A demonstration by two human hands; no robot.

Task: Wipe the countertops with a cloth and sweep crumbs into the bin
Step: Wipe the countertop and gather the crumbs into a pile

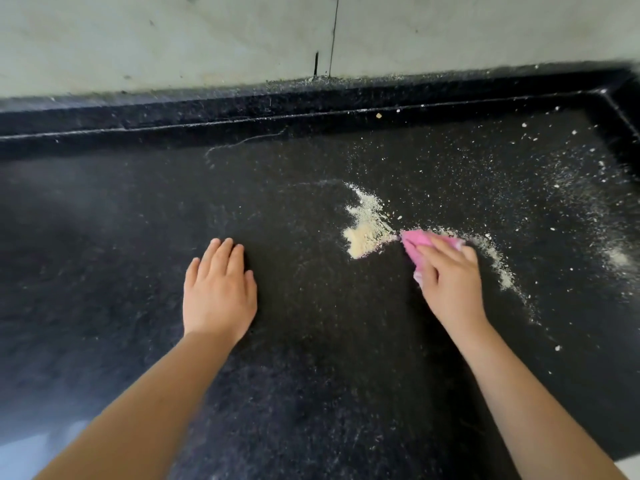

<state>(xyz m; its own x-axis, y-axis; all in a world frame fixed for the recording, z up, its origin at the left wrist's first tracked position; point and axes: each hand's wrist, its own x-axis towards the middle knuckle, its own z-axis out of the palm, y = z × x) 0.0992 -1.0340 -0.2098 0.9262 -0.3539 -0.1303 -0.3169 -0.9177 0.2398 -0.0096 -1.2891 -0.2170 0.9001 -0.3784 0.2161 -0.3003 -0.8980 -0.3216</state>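
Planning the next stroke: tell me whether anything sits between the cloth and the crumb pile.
Nothing visible does. The pink cloth under the right hand has its tip right at the crumb pile; only bare black countertop surrounds them.

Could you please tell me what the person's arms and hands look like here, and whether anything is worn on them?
Both forearms are bare as far as the picture shows: no sleeve comes into view. The left hand and the right hand wear no gloves, and no ring, watch or bracelet shows on the fingers or wrists. The nails are too small and blurred to judge.
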